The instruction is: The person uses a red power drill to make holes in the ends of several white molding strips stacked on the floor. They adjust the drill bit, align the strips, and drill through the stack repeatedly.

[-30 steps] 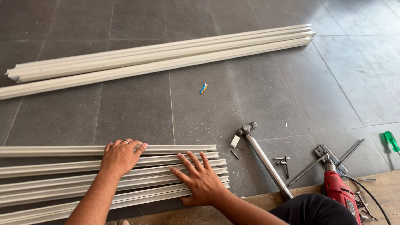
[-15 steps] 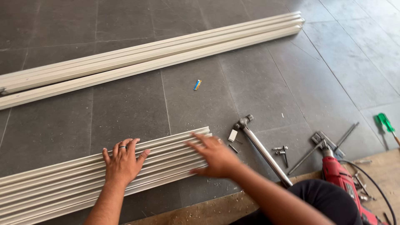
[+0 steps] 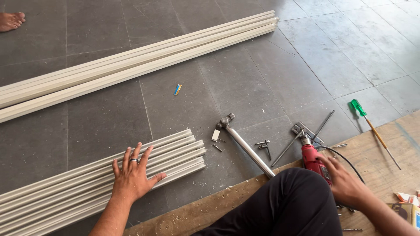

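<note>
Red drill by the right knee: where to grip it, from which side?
Take the red drill by its rear body, coming from the right, probably. Its chuck end points away up the floor and the right hand already lies over the near end; the knee blocks the left side. Mind the black cord looping off to the right.

Far bundle of long pale strips (image 3: 140,65) lying diagonally across the grey tiled floor (image 3: 306,57). Small blue-and-yellow piece (image 3: 177,89) on a tile below that bundle. Hammer (image 3: 245,146) with metal handle, head towards the tiles. Green-handled screwdriver (image 3: 369,124) at right, partly on the wooden board (image 3: 385,148). Loose screws and bits (image 3: 264,145) beside the hammer. Another person's bare foot (image 3: 11,19) at upper left.
</note>
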